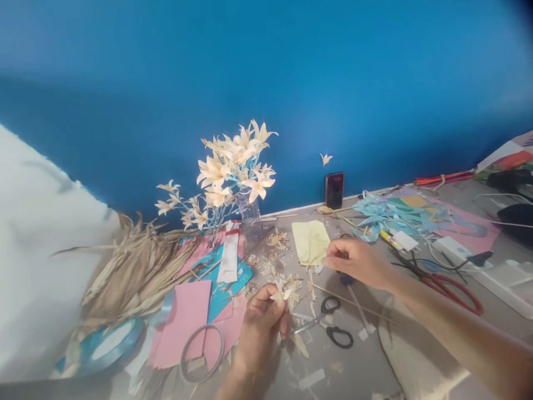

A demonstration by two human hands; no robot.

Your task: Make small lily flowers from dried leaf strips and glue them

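My left hand (pixel 266 314) is closed on a small cream flower (pixel 281 294), its pointed petals showing above the fingertips. Further right, my right hand (pixel 347 258) is held with bent fingers at the lower right edge of a yellow sheet (pixel 310 243); whatever is between its fingertips, if anything, is too small to make out. Black-handled scissors (pixel 328 322) lie to the right of my left hand. Cream scraps (pixel 287 280) are scattered behind the held flower. A thin stick (pixel 353 303) lies on the table below my right hand.
Cream flowers (pixel 237 155) stand in a clear vase (pixel 250 214) by the blue wall. Dried husks (pixel 137 266), pink sheets (pixel 191 311) and a ribbon roll (pixel 110 344) are at left. A phone (pixel 335 190) leans on the wall. Red-handled scissors (pixel 453 291) and blue ribbons (pixel 387 211) lie right.
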